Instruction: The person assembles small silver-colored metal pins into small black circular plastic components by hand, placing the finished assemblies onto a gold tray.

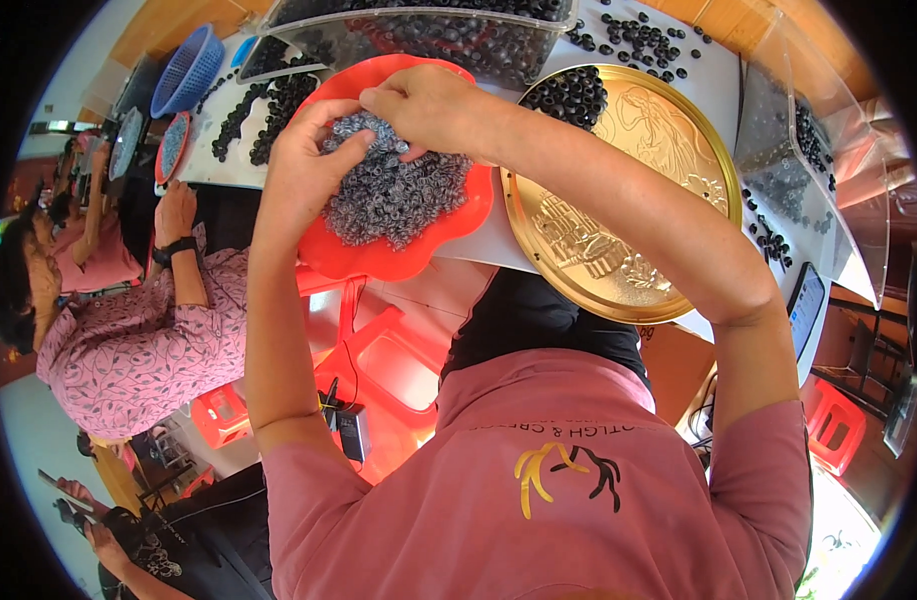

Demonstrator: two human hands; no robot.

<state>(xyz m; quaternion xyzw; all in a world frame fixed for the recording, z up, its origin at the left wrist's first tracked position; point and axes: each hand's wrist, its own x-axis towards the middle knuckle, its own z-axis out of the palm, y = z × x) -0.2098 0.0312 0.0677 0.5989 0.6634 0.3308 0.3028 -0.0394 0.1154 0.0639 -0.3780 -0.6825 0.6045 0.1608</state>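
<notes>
A red scalloped tray (399, 264) holds a heap of small clear-grey, ring-like plastic pieces (397, 205). Above the heap, my left hand (314, 150) curls its thumb and fingers around a clump of these pieces. My right hand (419, 105) meets it from the right, fingers closed and pinching at the same clump; what exactly lies between its fingertips is hidden. Under my right forearm lies a round gold tray (669, 125) with an embossed pattern. Black ring-shaped parts (569, 97) are piled at its far left edge.
A clear bin (459, 50) of black parts stands behind the red tray; another clear bin (794, 150) is at right. Loose black parts (644, 42) lie on the white table. A phone (807, 305) rests at the right edge. Another person (144, 330) sits at left beside a blue basket (189, 70).
</notes>
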